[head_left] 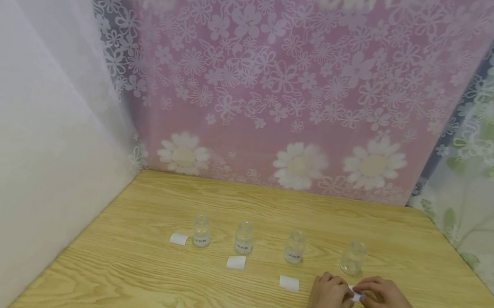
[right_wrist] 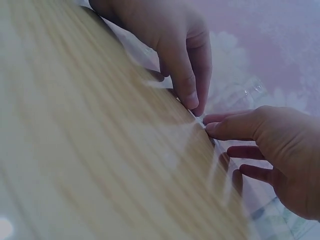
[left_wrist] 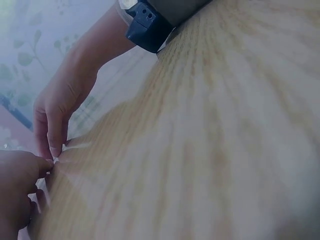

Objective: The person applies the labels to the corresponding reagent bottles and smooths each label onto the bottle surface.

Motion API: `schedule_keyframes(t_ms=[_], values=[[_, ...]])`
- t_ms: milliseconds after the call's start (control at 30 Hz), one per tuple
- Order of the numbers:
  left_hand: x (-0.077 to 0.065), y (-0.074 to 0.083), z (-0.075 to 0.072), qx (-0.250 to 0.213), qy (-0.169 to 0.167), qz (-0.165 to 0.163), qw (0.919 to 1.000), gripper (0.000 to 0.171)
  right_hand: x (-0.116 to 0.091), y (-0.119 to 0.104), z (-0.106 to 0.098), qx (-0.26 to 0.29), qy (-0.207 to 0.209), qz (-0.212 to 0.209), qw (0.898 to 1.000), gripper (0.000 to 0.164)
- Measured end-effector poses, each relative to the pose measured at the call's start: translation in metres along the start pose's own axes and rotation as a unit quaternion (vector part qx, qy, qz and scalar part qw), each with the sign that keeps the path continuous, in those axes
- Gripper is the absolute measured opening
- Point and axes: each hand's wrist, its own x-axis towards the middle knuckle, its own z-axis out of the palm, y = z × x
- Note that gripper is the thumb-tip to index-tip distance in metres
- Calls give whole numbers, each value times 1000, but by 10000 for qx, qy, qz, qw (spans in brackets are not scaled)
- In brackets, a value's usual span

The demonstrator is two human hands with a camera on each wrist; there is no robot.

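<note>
Both hands meet at a small white paper label with a dark mark, low over the table at the right. My left hand pinches its left side between thumb and forefinger. The right hand pinches the opposite side, its other fingers spread in the right wrist view. Fingertips cover most of the label, and in the wrist views only a thin sliver shows. Just beyond the hands stands a clear glass jar with no label visible. To its left, three similar jars, the nearest being this jar, bear white labels with dark characters.
White paper pieces lie in front of or beside the labelled jars: one at the left, one in the middle, one near the left hand. Flowered curtains border the wood-grain table at the back and sides.
</note>
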Motion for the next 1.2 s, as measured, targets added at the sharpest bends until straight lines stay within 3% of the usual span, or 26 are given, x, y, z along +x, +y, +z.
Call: schedule_keyframes(t_ms=[300,600,833,1033,1200], values=[[2,-1,2,-91,-140,-476,9987,26,1,-1,1,14,-72,484,9988,23],[5,-1,0,-109,-286,-666,9973,19,1,-5,1,-386,102,652,9971,22],[7,0,2,-142,-238,-741,9969,15,0,-8,0,-595,0,985,9934,24],[8,1,4,52,-362,-845,9957,18,0,-8,0,-551,-8,988,9936,22],[8,-1,7,0,-264,-824,9963,20,1,-8,0,-507,22,965,9940,21]])
